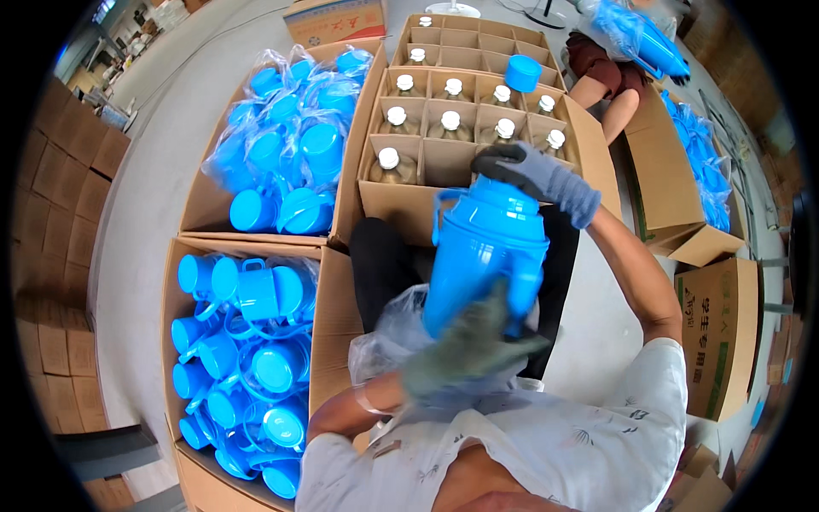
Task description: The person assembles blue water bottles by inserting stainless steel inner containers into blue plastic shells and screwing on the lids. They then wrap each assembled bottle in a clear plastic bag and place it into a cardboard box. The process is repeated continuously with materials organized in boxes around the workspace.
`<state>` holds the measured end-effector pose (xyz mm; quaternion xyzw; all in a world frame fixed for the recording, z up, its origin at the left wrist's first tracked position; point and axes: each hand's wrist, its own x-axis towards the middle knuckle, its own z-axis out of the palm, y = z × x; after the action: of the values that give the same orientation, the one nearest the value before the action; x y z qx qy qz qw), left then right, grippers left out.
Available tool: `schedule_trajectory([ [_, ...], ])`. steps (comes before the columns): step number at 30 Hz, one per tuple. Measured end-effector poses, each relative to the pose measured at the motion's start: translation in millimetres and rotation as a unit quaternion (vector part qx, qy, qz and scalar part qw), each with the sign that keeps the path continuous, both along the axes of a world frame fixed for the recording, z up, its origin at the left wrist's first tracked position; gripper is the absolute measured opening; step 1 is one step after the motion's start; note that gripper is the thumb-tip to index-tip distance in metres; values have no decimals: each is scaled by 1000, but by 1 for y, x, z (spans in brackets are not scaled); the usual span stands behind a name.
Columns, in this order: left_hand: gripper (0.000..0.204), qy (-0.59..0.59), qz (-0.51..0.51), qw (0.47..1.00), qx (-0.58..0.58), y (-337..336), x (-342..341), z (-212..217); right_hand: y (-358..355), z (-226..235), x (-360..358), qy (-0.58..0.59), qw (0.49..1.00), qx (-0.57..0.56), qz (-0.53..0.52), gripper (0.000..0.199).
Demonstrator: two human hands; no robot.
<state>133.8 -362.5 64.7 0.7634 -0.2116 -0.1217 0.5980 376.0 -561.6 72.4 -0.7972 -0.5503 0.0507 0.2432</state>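
Markings: the printed carton [695,350] at the right carries dark characters and a dark green band on its side. The far carton [334,24] at the top edge bears dark lettering and a red strip.

Hands: the gloved right hand [539,177] curves its fingers over the neck of the blue flask [478,243], closed on it. The gloved left hand [465,352] lies across the flask's lower part; motion blur prevents telling how far its fingers are open or whether they grip. The flask is tilted, in front of the torso, just before the divided carton [405,207].

Containers: the divided carton holds white-capped bottles [452,126] in separate cells; a blue lid [522,73] sits at its far edge. The upper-left carton [354,166] contains bagged blue parts [322,152]. The lower-left carton [335,328] contains blue cups [277,365]. The open right carton [653,183] contains film-wrapped blue parts [701,171].

Obscured: the left glove covers part of the flask's base. Clear film [388,331] bunches beside it. A co-worker [597,77] is cut off at the upper edge.
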Motion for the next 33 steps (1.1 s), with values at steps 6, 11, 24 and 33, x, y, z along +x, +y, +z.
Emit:
schedule_trajectory([
  [6,59,268,-9,940,-212,71,21,-10,13,96,-41,264,962,56,-45,47],
  [11,45,4,69,996,56,-19,7,18,14,43,-33,223,965,-25,-134,39],
  [24,63,-93,73,993,6,-9,-1,-7,-12,16,-8,-32,994,-80,-63,37],
  [33,60,-29,77,997,1,-17,-20,3,3,-15,-9,-44,995,85,27,27],
])
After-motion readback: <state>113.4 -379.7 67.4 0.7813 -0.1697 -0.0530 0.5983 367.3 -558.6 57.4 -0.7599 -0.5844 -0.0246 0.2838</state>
